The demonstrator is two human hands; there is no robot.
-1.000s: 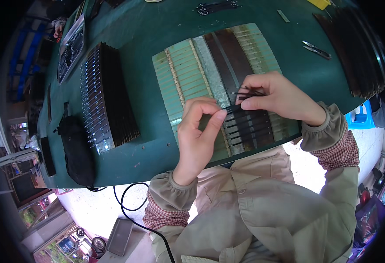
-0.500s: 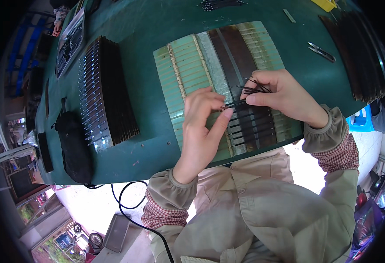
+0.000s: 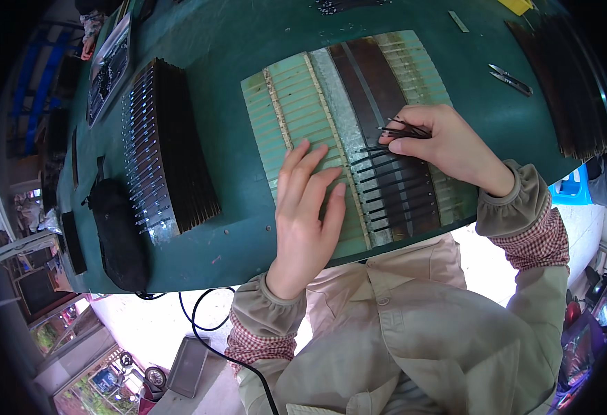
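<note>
While the right hand [image 3: 448, 149] pinches a loose bundle of thin black strips [image 3: 408, 131] between thumb and fingers, the left hand [image 3: 305, 221] spreads flat and unladen over the left part of the green board [image 3: 289, 104]. Laid strips [image 3: 379, 198] run side by side across its brown band toward its near edge. Snips [image 3: 514, 81] lie toward the right edge of the table [image 3: 227, 166], a black pouch [image 3: 118, 235] by its near left corner.

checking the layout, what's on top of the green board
The green board bears a dark brown strip, with thin black sticks lying across its near part. The left hand and right hand hide some of the board; anything beneath them can't be seen.
</note>
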